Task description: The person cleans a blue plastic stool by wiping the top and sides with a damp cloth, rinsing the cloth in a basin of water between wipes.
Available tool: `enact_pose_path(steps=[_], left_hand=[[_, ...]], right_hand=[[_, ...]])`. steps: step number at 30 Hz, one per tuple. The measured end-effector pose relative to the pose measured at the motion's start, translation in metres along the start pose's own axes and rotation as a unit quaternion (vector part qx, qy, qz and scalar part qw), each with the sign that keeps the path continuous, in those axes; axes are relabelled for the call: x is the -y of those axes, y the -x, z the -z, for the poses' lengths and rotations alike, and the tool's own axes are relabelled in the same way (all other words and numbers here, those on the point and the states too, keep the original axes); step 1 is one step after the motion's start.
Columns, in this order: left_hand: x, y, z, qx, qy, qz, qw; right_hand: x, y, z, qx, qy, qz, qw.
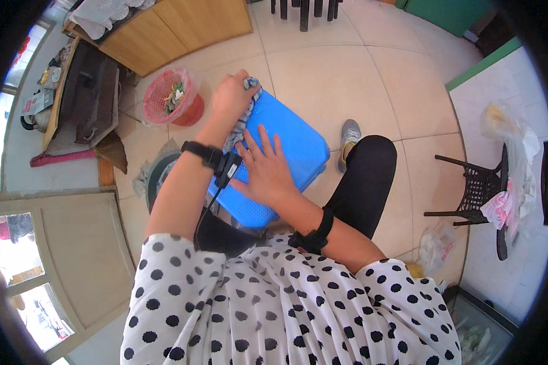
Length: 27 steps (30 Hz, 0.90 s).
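A blue plastic box or stool (292,132) with a textured surface stands in front of me, tilted in the view. My left hand (234,98) grips a striped cloth (243,121) at its far left corner, and the cloth hangs along the left edge. Flat on the blue surface rests my right hand (266,171), fingers spread, with the fingertips close to the cloth. Whether the blue object is upside down, I cannot tell. Both wrists wear black straps, the left one with a small device and a cable.
Left of the blue object are a pink lattice wastebasket (153,98) with scraps in it and a dark basin (157,171), partly behind my left arm. A broom (109,148) leans farther left. A black chair (482,191) stands at the right, near a plastic bag (438,246).
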State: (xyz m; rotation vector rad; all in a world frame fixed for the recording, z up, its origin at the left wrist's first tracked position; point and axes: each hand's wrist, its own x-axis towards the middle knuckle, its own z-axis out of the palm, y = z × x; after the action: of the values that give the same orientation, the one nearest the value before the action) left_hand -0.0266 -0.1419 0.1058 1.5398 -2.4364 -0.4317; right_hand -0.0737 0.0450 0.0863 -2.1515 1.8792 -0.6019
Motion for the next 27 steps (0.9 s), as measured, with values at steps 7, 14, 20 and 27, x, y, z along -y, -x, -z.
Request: enact_pose_path(steps=[7,14,20,27], left_hand=[[0.046,-0.022,-0.010,-0.044,0.046,0.045,0.997],[0.060,0.053,0.033,-0.093,0.250,0.114,0.957],[0.055,0.094,0.012,-0.076,0.035,-0.207,0.975],[0.024,0.001,-0.004,-0.003,0.068,-0.042,0.997]], right_hand=[[-0.006,-0.004,-0.009,-0.014,-0.010,-0.003,1.000],[-0.030,0.003,0.006,0.006,-0.109,-0.011,0.994],[-0.037,0.017,-0.004,-0.102,-0.103,-0.008,0.989],[-0.032,0.014,-0.005,-0.131,-0.102,0.020,0.986]])
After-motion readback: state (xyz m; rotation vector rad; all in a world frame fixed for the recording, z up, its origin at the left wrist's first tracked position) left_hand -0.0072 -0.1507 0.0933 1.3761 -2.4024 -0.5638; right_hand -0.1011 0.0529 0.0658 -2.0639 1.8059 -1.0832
